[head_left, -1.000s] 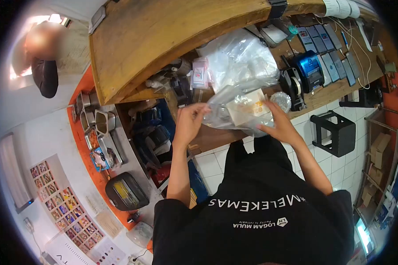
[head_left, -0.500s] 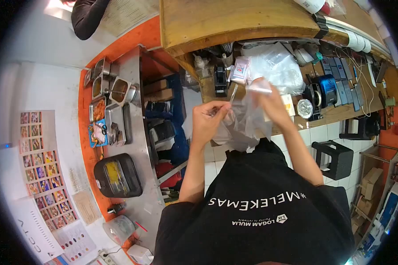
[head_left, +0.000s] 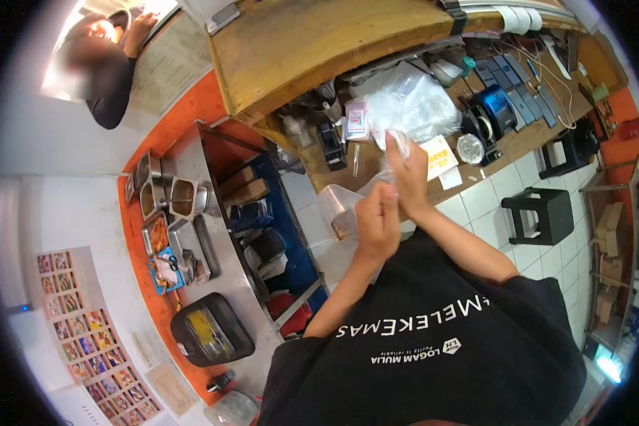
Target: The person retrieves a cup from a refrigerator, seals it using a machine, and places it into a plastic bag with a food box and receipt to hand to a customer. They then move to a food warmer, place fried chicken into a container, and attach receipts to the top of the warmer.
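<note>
My right hand (head_left: 412, 177) is closed around the bunched upper part of a clear plastic bag (head_left: 399, 145), which sticks up past its fingers. Just below it, my left hand (head_left: 378, 224) has its fingers curled together, up against the bag's lower part; how much of the film it holds is hidden. A clear plastic container (head_left: 339, 207) shows to the left of my hands at the counter's edge. Behind them on the wooden counter lie a pile of clear plastic bags (head_left: 415, 103), a small pink-and-white pack (head_left: 357, 119) and a thin clear strip (head_left: 356, 160).
A black tape dispenser (head_left: 331, 147), a foil-topped round item (head_left: 470, 149), a yellow-and-white card (head_left: 440, 157) and several phones (head_left: 522, 99) are on the counter. Metal food trays (head_left: 184, 195) line the steel table at left. A black stool (head_left: 539, 216) stands right. Another person (head_left: 113, 78) is upper left.
My left hand has moved right and closed up beside my right hand, and the spread bag is now bunched. The view has turned, bringing more of the other person into sight.
</note>
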Demonstrator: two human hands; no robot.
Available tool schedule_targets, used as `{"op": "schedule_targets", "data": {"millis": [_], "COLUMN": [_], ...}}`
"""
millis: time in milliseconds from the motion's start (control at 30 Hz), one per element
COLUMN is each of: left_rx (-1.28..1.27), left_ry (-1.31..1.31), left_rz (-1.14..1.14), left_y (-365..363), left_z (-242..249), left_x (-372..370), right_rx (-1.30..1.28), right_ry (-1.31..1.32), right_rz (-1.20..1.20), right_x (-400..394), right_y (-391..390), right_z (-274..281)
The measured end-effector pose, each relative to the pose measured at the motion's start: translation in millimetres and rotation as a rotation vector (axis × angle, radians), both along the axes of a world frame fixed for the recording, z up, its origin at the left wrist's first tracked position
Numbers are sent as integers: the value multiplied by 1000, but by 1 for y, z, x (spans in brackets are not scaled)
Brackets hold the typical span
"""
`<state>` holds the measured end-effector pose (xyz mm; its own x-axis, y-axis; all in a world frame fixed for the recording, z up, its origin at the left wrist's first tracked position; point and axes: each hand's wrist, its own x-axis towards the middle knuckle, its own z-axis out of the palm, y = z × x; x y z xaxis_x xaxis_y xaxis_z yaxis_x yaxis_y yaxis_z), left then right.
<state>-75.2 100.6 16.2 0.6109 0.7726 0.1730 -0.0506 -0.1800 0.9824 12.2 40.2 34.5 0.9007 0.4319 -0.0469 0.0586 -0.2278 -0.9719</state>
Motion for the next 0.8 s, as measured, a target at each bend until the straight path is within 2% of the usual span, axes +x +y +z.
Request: {"op": "schedule_targets", "data": {"millis": [67,100,133,200,267,333,367,400,467,500,533,600,700,733,800], "left_rx": [-21,-469,-472,104,102,-53,-36,-30,144,32,35,-155,-195,-194,-236], "left_ry": [40,-92,-74,63,88,90,252,258,345,415,424,457,416,422,616], "left_rz": [10,-368,-370,-276,-276,-205,-339,-344,-616,-578,-577,-617,-632,-622,-577], "left_y": [15,30,13,-33,-27,6,17,18,15,11,10,14,7,1,-11], "left_z": [-3,48,44,34,33,50,61,63,66,73,72,62,48,50,58], "left_x": [10,4,0,2,7,4,-6,-10,-14,-10,-8,-2,6,8,13], "right_rx": [499,271,270,311,312,214,236,243,114,106,113,267,324,330,191], "right_ry": [-360,-448,-433,11,-52,65,202,206,84,107,113,42,93,98,147], "right_rz": [8,90,81,-63,-87,-32,25,19,313,401,401,475,510,519,622], "right_x": [-43,-56,-38,28,27,29,44,59,81,88,92,101,114,118,124], "right_y": [0,-9,-10,-8,-16,-36,-45,-52,-66,-71,-73,-74,-74,-78,-89], "right_z": [-6,8,8,4,5,18,21,20,16,15,15,20,14,15,20]}}
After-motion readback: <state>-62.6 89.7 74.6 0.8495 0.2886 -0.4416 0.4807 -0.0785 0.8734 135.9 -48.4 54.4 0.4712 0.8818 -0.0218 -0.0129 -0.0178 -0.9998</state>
